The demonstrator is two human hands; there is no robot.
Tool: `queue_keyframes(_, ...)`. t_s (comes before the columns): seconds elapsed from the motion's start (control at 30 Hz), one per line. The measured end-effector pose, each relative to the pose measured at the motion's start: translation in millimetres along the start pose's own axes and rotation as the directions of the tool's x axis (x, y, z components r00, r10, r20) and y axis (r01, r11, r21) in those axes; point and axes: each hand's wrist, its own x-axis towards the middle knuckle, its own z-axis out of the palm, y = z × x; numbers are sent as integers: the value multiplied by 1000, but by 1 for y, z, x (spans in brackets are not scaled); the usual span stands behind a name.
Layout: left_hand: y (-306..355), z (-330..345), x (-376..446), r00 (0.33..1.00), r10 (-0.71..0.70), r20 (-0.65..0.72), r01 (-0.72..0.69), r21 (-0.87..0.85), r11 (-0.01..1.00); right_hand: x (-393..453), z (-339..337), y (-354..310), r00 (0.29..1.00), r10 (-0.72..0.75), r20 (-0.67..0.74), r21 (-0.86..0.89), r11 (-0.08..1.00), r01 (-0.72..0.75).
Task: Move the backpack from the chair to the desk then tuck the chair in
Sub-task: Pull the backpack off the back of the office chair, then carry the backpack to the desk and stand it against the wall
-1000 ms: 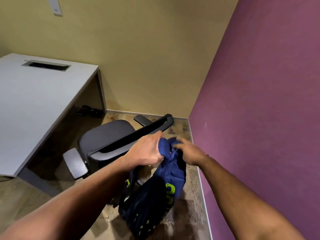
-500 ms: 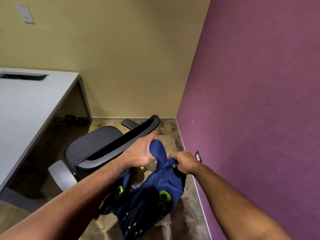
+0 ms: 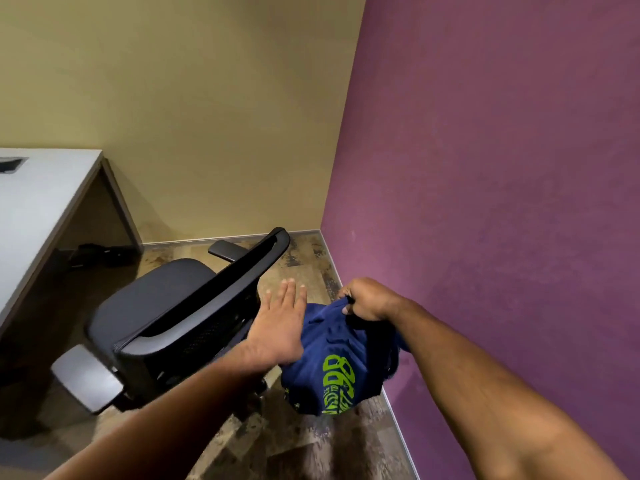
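Observation:
A navy backpack [image 3: 332,362] with lime-green lettering hangs in the air behind the chair, near the purple wall. My right hand [image 3: 367,299] is closed on its top edge and carries it. My left hand [image 3: 280,320] is flat with fingers apart, lying against the bag's left side next to the chair's backrest, holding nothing. The black office chair [image 3: 166,306] stands pulled out from the white desk [image 3: 38,199], its seat bare and its backrest toward me.
The purple wall [image 3: 502,202] is close on the right, the yellow wall [image 3: 207,116] ahead. Grey armrests [image 3: 86,379] stick out from the chair. Dark cables or a device [image 3: 100,252] lie on the floor under the desk.
My left hand let go of the backpack's top and flattened out beside it. My right hand took over the grip and shifted the bag to the right. The view swung right.

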Motion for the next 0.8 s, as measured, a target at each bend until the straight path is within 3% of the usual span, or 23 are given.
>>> queue_keyframes(0.1,21,11,8,999,-41,18,44,-243,969,-7,-18,0,999,9,-45,-6,1000,-9)
queue_keyframes(0.23,26,12,19,980,-84,-183,-15,-482,876,-18,-39,1,998,15,-60,-13,1000,-15)
queue_keyframes(0.5,25,-21,44,933,-114,-342,-137,-630,765,-40,-43,13,953,77,-292,42,997,-67)
queue_keyframes(0.63,21,-31,54,927,-112,-358,-163,-652,741,-58,-35,33,923,215,-319,239,961,-141)
queue_keyframes(0.73,17,-36,56,926,-109,-360,-180,-679,712,-66,-17,50,906,341,-250,523,835,-170)
queue_keyframes(0.8,13,-39,58,928,-117,-354,-171,-682,711,-64,-8,54,899,358,-253,590,793,-150)
